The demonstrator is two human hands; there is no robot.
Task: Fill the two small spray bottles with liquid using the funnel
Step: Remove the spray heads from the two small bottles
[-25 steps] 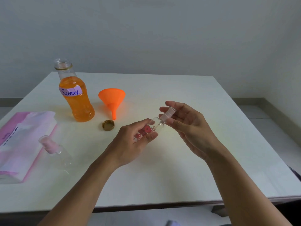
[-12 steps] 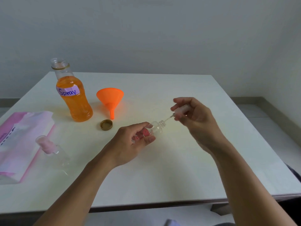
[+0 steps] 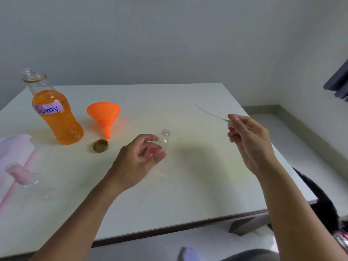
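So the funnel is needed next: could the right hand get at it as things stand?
Probably not straight away. The right hand pinches the sprayer top, so it is occupied, and the funnel lies past the left hand and the small bottle it holds. Nothing covers the funnel itself.

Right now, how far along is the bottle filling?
Done: the orange "Spray" bottle is uncapped, its gold cap on the table. In hand: the left hand grips the first small spray bottle, neck open, while the right hand holds its spray pump clear of the neck. Left: the orange funnel lies unused, the held bottle looks empty, and the second, pink-capped spray bottle lies closed.
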